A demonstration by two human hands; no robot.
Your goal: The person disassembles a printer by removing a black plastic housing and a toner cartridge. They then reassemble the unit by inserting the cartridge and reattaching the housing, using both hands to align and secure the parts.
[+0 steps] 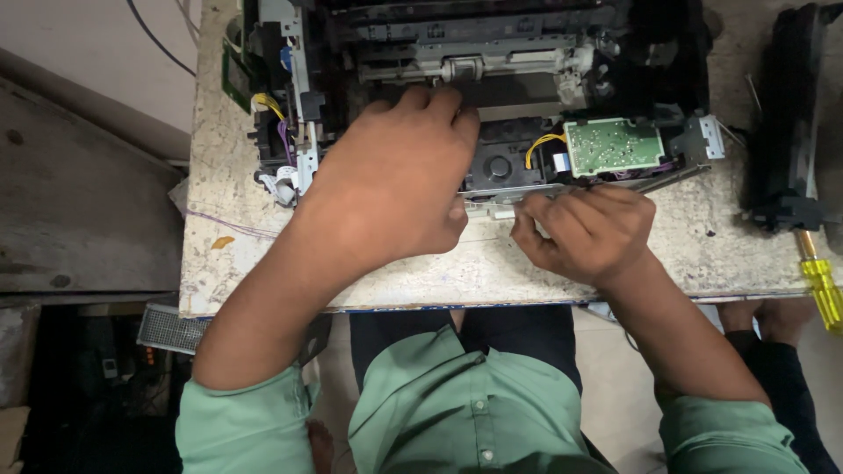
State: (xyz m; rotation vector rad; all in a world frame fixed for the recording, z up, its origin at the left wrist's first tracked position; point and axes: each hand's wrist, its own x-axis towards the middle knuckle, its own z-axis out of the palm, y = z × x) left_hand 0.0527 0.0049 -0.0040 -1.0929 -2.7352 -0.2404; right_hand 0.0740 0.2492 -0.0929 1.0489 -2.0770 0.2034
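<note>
An opened printer point(492, 61) with its covers off stands on a worn stone-topped table point(702, 254). A green circuit board point(612, 145) with yellow and purple wires sits at its front right. My left hand point(391, 180) lies flat over the printer's front left, fingertips reaching the grey roller bar. My right hand point(584, 233) is pinched on a small pale part at the printer's front lower edge, just below the circuit board. What the part is cannot be made out.
A yellow-handled screwdriver point(821, 285) lies at the table's right edge beside a black printer cover point(790, 114). A small orange scrap point(223, 241) and a thin purple wire lie at the left. A grey mesh part point(171, 326) sits below the table edge.
</note>
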